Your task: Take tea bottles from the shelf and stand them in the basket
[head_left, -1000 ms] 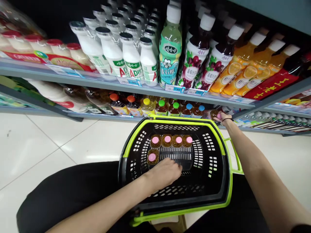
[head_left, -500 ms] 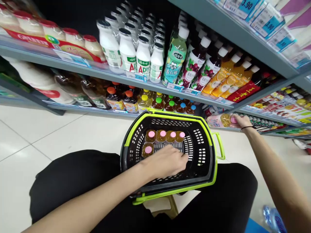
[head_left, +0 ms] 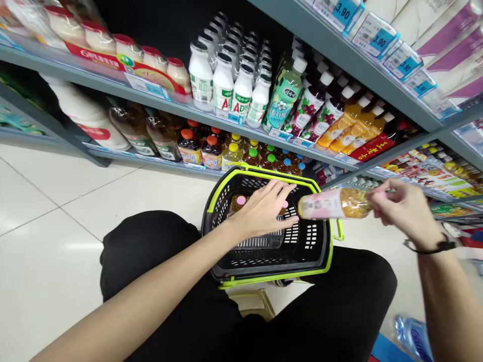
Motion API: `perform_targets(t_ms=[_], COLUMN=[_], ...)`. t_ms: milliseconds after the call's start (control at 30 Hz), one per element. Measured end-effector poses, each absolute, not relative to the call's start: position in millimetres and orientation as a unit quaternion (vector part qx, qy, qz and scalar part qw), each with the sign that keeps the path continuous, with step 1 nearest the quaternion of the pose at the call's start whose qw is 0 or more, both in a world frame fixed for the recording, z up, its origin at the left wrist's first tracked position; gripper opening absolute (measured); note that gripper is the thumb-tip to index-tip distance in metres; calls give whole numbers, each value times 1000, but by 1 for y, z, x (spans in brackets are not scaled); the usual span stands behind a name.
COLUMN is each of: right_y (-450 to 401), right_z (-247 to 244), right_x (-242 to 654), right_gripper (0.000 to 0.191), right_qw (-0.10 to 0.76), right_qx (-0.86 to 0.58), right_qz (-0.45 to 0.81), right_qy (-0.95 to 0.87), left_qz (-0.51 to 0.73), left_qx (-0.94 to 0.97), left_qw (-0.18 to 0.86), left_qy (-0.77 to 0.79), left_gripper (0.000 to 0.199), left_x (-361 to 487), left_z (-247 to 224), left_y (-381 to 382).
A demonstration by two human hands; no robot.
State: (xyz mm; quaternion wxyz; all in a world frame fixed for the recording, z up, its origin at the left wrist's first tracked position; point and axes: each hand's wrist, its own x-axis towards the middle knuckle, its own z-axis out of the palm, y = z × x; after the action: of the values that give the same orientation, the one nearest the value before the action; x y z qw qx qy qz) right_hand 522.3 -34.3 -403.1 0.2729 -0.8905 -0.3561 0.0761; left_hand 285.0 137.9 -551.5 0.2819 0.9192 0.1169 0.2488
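My right hand (head_left: 402, 208) grips a drink bottle (head_left: 335, 203) by its pink cap end. The bottle lies nearly level over the right rim of the black shopping basket (head_left: 320, 261), its base pointing left, amber drink inside and a pale pink label around it. My left hand (head_left: 266, 206) is open over the basket with fingers spread toward that base, a small gap between them. Inside the basket, pink-capped bottles (head_left: 240, 201) stand upright at the far left side, partly hidden by my left hand. The basket has lime-green trim and sits between my knees.
Shelves ahead hold white milk-drink bottles (head_left: 222, 85), grape juice bottles (head_left: 311, 103) and orange juice bottles (head_left: 349, 125). A shelf edge (head_left: 362, 55) with price tags slants across the upper right. A pack of water bottles (head_left: 413, 334) lies on the floor at lower right.
My right hand has brought the bottle from near the lower shelf toward me and to the basket's right rim. My left hand has risen from inside the basket and spread its fingers.
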Motion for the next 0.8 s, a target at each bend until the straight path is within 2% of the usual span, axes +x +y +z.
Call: perform_targets(t_ms=[67, 100, 267, 367, 467, 533, 633, 733, 800], right_y=[-30, -28, -19, -22, -28, -27, -19, -16, -22], right_z=[-419, -428, -463, -471, -482, -497, -535, -586, -617], right_x=[492, 480, 454, 465, 484, 495, 502, 491, 477], right_gripper=[11, 12, 27, 36, 40, 42, 45, 51, 63], right_qw=[253, 260, 320, 401, 422, 440, 510, 581, 601], right_qx=[-864, -843, -799, -737, -698, -693, -663, -578, -493], right_qz=[107, 135, 223, 317, 365, 359, 364, 463, 566], right_qy=[-421, -451, -459, -442, -448, -444, -409, -338, -273], left_qz=[249, 237, 154, 167, 187, 193, 190, 176, 172], left_qx=[912, 907, 872, 850, 810, 774, 699, 615, 575], left_qw=[320, 346, 446, 470, 531, 585, 671, 743, 764], left_qy=[63, 47, 133, 170, 162, 147, 155, 200, 237], left_gripper=[97, 102, 85, 76, 68, 69, 69, 78, 84], left_x=[290, 291, 288, 291, 299, 305, 309, 311, 312], left_z=[-563, -568, -577, -575, -578, -583, -594, -604, -608], left_y=[127, 122, 105, 100, 99, 100, 102, 104, 107])
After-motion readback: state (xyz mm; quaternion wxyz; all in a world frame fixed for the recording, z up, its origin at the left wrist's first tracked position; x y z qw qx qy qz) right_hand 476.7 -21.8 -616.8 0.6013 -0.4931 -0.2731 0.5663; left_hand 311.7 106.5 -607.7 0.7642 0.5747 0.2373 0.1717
